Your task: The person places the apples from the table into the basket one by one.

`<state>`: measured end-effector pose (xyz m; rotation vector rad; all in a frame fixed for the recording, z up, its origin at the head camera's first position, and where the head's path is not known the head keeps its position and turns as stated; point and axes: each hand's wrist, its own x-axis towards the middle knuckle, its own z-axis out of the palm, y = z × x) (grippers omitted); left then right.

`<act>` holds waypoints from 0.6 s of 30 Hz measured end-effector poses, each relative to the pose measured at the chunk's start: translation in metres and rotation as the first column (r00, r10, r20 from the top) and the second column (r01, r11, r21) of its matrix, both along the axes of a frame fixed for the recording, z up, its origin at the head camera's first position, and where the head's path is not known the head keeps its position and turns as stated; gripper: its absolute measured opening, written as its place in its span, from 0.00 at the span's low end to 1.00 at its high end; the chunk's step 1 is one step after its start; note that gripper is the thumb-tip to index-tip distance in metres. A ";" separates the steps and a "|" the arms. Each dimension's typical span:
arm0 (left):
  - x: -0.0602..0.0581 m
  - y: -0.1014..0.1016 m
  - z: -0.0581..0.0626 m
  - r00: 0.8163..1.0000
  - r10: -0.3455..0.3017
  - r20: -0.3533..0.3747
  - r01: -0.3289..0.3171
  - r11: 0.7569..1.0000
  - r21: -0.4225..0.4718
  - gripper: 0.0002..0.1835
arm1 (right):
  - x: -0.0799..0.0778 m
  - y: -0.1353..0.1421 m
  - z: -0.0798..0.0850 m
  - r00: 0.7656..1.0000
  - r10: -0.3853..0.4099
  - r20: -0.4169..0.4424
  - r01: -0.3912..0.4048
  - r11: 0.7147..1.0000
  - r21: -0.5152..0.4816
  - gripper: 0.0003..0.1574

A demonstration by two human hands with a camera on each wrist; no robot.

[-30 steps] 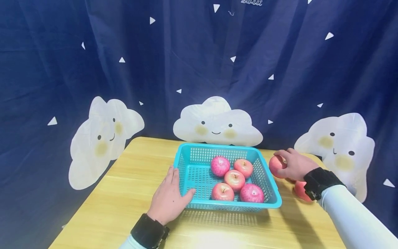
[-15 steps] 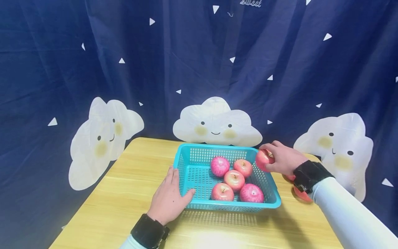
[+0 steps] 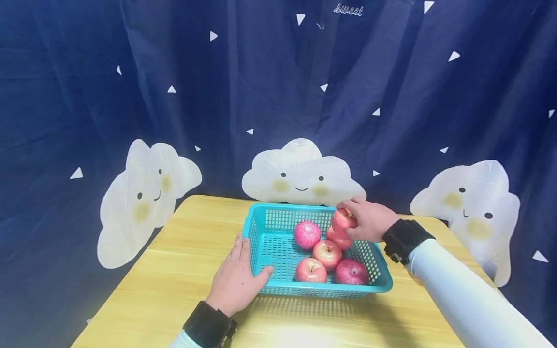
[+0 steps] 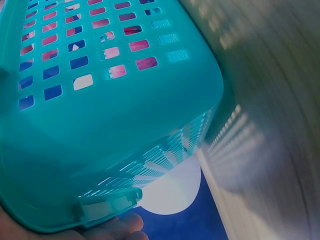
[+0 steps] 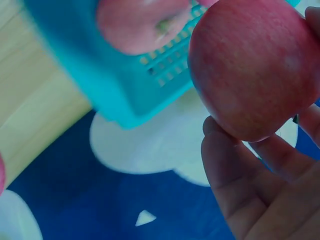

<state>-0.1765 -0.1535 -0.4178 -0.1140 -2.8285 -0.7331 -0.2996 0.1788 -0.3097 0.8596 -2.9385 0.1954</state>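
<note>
My right hand (image 3: 371, 220) grips a red apple (image 3: 342, 221) with fingers and thumb, holding it over the right back part of a turquoise plastic basket (image 3: 322, 289). In the right wrist view the held apple (image 5: 255, 67) fills the upper right, the fingers around it. Inside the basket, a pinkish apple (image 3: 338, 239) is partly covered by the held one. Two more pinkish apples (image 3: 327, 254) and two darker magenta apples (image 3: 307, 235) lie beside it. My left hand (image 3: 235, 280) rests at the basket's left front corner, fingers straight along the left side, thumb over the front rim.
The basket stands on a light wooden table (image 3: 169, 270). At the left edge of the right wrist view, a sliver of another apple (image 5: 1, 172) shows outside the basket. A dark blue curtain (image 3: 226, 87) with cloud prints hangs behind the table.
My right hand has carried the apple leftward, from beside the basket to above its inside. The apples on the table at right are now hidden behind the right arm. The left hand stays put.
</note>
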 end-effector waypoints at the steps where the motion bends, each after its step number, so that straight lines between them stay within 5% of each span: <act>1: 0.000 0.000 0.000 1.000 0.000 -0.001 0.000 1.000 0.000 0.54 | 0.000 -0.005 0.000 1.000 0.011 -0.001 -0.011 1.000 0.003 0.36; 18: 0.000 0.002 0.001 0.999 -0.008 -0.034 0.008 1.000 0.001 0.52 | 0.008 -0.079 -0.015 0.968 0.249 -0.016 -0.247 0.967 0.066 0.34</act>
